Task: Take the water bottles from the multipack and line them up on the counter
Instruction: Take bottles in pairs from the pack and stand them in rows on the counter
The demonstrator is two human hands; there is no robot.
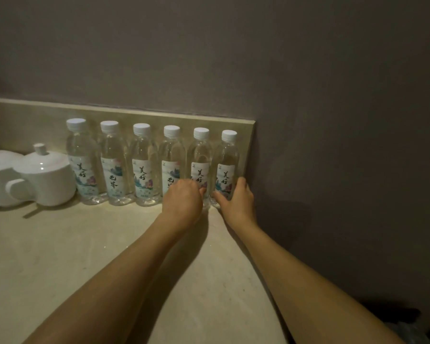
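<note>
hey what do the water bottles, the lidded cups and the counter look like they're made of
Water bottles: clear glossy plastic, see-through walls, white caps, likely paper or film labels. Lidded cups: probably glazed white ceramic, with bright highlights. Counter: beige, polished, faintly mottled, stone or a stone-look surface.

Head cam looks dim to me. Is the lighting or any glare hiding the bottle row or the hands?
Head view: dim and warm-toned, yet all six bottles and both the left hand and right hand read clearly; small glints on the white lidded cups; soft shadows under the forearms; wide-angle bending of the backsplash; lower right corner too dark to read.
</note>
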